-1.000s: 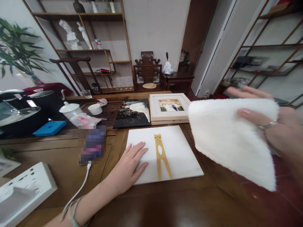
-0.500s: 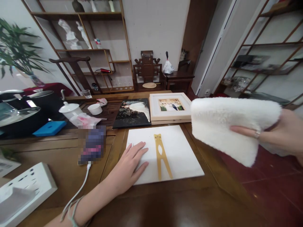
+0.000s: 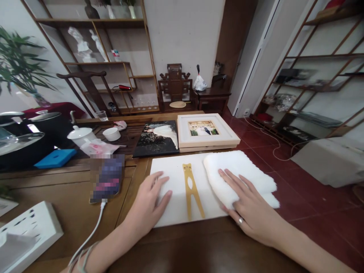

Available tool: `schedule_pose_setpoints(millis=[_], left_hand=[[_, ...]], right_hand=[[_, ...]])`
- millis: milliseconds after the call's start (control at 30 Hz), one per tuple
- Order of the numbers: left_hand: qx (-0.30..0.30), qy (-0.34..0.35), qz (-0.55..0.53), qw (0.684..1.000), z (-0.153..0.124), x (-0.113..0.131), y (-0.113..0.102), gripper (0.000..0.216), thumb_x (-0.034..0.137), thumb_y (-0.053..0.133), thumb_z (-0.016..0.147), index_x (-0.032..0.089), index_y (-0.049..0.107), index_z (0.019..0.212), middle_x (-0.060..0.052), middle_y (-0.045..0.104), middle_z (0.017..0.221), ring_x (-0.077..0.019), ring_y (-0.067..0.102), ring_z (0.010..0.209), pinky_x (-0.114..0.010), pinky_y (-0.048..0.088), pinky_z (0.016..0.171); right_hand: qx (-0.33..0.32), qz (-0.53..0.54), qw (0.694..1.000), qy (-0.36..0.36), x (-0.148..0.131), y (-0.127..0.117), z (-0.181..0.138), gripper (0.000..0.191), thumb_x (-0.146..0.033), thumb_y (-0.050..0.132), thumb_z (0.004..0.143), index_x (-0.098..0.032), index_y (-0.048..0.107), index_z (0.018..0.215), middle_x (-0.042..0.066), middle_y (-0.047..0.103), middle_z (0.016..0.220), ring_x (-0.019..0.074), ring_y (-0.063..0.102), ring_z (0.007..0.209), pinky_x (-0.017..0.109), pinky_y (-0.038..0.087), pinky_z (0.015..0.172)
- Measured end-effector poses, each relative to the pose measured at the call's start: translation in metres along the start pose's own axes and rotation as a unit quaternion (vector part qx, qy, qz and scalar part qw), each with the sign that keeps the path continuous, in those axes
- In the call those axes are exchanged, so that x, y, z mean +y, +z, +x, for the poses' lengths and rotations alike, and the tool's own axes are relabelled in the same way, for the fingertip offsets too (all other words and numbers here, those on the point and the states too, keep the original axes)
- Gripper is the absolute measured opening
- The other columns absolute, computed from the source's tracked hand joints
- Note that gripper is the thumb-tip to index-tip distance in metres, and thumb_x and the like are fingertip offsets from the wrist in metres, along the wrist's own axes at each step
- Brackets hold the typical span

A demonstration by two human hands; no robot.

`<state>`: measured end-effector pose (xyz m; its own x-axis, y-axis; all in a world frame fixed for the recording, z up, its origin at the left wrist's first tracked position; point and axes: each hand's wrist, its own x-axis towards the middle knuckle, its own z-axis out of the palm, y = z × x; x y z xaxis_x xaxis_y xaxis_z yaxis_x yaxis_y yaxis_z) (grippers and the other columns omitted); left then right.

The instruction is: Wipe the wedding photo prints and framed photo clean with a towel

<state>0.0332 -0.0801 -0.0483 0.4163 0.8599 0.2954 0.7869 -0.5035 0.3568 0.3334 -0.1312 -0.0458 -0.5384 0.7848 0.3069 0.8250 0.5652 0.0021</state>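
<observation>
Wooden table point(image 3: 190, 250), dark brown, extended across the lower frame, with a leafy plant point(image 3: 19, 60) noted at upper left. Listed from the left: white power strip point(image 3: 47, 222), lower left; black pan point(image 3: 22, 146), glass-lidded; blue block point(image 3: 57, 158); white teapot point(image 3: 81, 135); white cup point(image 3: 112, 134); obscured purple item, blurred out, with white cable point(image 3: 100, 218) attached. Left hand point(image 3: 148, 201), lower centre-left: fingers spread, nothing held, laid over the left side of the white board point(image 3: 170, 167). Dark picture panel point(image 3: 150, 144), placed behind the board. Yellow cutout point(image 3: 187, 174), one item, centre of frame: laid flat on the board, two legs pointed toward the near edge, touched by neither hand. Framed photograph point(image 3: 209, 140), set beside the panel. White fluffy cloth point(image 3: 256, 168), right of centre: laid over the board's right part and extended past its right edge. Right hand point(image 3: 248, 212): fingers spread and rested on the cloth, thumb held apart at its near side. Status, as judged: cloth placed on the right part; board's left and middle left uncovered, with the cutout unobscured. Red tiled floor point(image 3: 307, 189), seen at far right.
</observation>
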Motion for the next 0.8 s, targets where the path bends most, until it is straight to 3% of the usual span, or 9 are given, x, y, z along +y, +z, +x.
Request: schedule_pose_setpoints(millis=[100,167,233,333,433,500,567,600,800], left_hand=[[0.073,-0.16,-0.026,0.984,0.007,-0.005,-0.007,0.064,0.047,0.059,0.078,0.014,0.044,0.13,-0.021,0.051,0.127,-0.0415,0.041,0.124,-0.064,0.032,0.097],[0.036,-0.23,-0.163,0.959,0.013,-0.007,-0.016,0.072,0.048,0.065,0.073,0.015,0.041,0.132,-0.02,0.054,0.127,-0.0405,0.042,0.125,-0.062,0.03,0.1],[0.012,-0.304,-0.343,0.889,0.02,-0.007,-0.028,0.066,0.042,0.063,0.078,0.017,0.038,0.134,-0.018,0.054,0.129,-0.0327,0.048,0.123,-0.051,0.035,0.102],[0.039,-0.366,-0.507,0.779,0.027,-0.005,-0.044,0.055,0.024,0.067,0.076,0.013,0.046,0.125,-0.019,0.058,0.125,-0.0274,0.056,0.116,-0.041,0.042,0.098],[0.05,-0.381,-0.588,0.712,0.029,-0.002,-0.053,0.04,0.016,0.067,0.075,0.011,0.055,0.113,-0.017,0.066,0.114,-0.0243,0.065,0.102,-0.035,0.051,0.085],[0.011,-0.371,-0.614,0.696,0.026,0.004,-0.056,0.029,0.019,0.067,0.076,0.009,0.061,0.103,-0.016,0.07,0.105,-0.0236,0.068,0.092,-0.031,0.053,0.076],[-0.064,-0.371,-0.633,0.676,0.02,0.011,-0.057,0.03,0.024,0.069,0.076,0.009,0.063,0.101,-0.015,0.071,0.1,-0.0244,0.07,0.084,-0.03,0.055,0.07],[-0.065,-0.383,-0.63,0.673,0.015,0.015,-0.056,0.034,0.025,0.071,0.075,0.012,0.062,0.105,-0.012,0.072,0.098,-0.0232,0.071,0.079,-0.029,0.055,0.066],[0.035,-0.45,-0.596,0.665,-0.013,0.03,-0.071,0.041,0.02,0.072,0.07,0.019,0.059,0.109,-0.006,0.075,0.082,-0.0223,0.072,0.063,-0.027,0.055,0.053]], right_hand=[[0.037,0.0,0.999,0.018,-0.004,0.005,0.001,0.038,-0.014,0.045,0.086,-0.014,0.059,0.05,0.018,0.025,0.149,0.0392,0.027,0.133,0.059,0.037,0.095],[0.053,0.004,0.998,0.019,-0.006,0.01,0.002,0.036,-0.013,0.047,0.085,-0.014,0.059,0.05,0.017,0.028,0.148,0.0397,0.028,0.132,0.059,0.039,0.093],[0.061,0.012,0.998,0.013,-0.006,0.014,0.002,0.035,-0.01,0.047,0.084,-0.013,0.059,0.051,0.018,0.028,0.148,0.0406,0.027,0.132,0.06,0.039,0.093],[0.06,0.024,0.998,0.001,-0.006,0.017,0.001,0.035,-0.006,0.044,0.083,-0.012,0.057,0.051,0.02,0.026,0.148,0.0421,0.022,0.133,0.062,0.037,0.093],[0.069,0.041,0.997,-0.004,-0.005,0.018,0.0,0.036,-0.005,0.043,0.085,-0.012,0.053,0.051,0.02,0.021,0.149,0.0422,0.019,0.134,0.063,0.036,0.095],[0.082,0.065,0.994,-0.014,-0.005,0.017,0.0,0.036,-0.006,0.044,0.086,-0.013,0.051,0.051,0.019,0.018,0.151,0.0413,0.017,0.135,0.063,0.035,0.097],[0.094,0.091,0.991,-0.028,-0.005,0.016,0.001,0.036,-0.006,0.045,0.086,-0.014,0.049,0.051,0.017,0.016,0.152,0.0401,0.017,0.136,0.062,0.034,0.099],[0.097,0.103,0.989,-0.035,-0.004,0.016,0.002,0.036,-0.006,0.046,0.086,-0.014,0.049,0.051,0.016,0.016,0.152,0.0394,0.017,0.136,0.062,0.033,0.099],[0.102,0.118,0.984,-0.082,0.007,0.0,-0.002,0.029,-0.01,0.051,0.085,-0.017,0.049,0.058,0.014,0.029,0.148,0.0348,0.028,0.133,0.059,0.033,0.103]])
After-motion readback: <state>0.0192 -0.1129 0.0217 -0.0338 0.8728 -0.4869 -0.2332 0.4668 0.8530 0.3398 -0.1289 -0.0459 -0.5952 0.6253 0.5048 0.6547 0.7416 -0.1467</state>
